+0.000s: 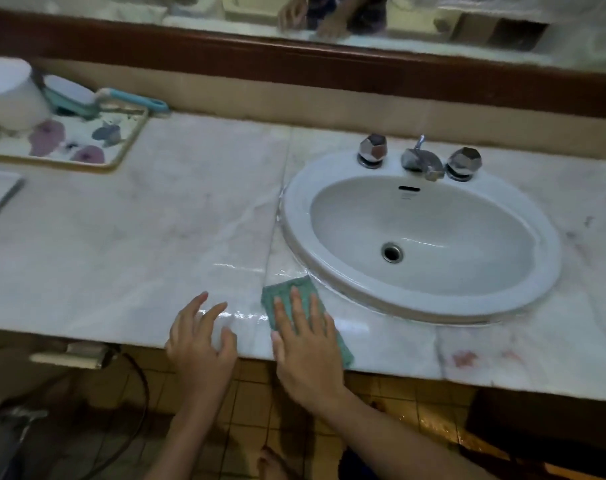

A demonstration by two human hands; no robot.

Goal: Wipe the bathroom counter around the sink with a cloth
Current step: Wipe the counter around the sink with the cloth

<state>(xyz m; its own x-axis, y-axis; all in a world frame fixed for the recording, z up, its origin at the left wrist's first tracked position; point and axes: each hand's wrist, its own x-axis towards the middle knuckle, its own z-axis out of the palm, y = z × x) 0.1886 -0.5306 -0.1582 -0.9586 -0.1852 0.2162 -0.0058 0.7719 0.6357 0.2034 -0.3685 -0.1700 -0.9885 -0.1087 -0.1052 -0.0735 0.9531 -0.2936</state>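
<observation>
A: Cloth status?
B: Green cloth is being pressed flat on the marble counter at the front edge, just beside the near-left rim of the sink. One corner is being left hanging over the counter edge.
A: Grip?
B: None — the cloth is being held down by the right hand, palm flat, fingers spread. Nothing is being pinched. The left hand is being rested beside it at the counter edge, fingers spread and loosely curled, empty, apart from the cloth.
A: Surface?
B: Wet streaks are being shown around the cloth and along the sink's left rim. Faucet is being flanked by two faceted knobs — floral tray is being kept far left.
</observation>
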